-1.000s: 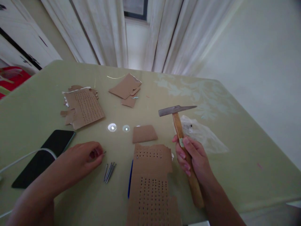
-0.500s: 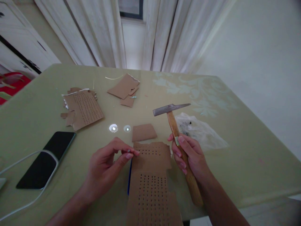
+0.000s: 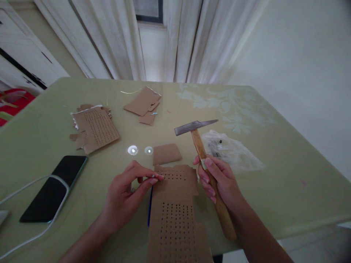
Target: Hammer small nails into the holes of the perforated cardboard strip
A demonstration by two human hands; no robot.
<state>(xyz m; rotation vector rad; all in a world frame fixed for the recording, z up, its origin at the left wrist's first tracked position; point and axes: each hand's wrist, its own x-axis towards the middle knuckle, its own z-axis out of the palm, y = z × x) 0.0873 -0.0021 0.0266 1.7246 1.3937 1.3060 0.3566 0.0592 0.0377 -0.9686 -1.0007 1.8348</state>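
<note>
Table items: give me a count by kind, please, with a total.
Perforated cardboard sheets: 2, near and far left
Plain cardboard pieces: 3, one, two overlapping
Hammer: 1, in right hand
Phone: 1
Clear plastic bag: 1
Total: 8

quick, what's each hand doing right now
left hand: pinched shut on a nail at the cardboard sheet
right hand: shut on the hammer
</note>
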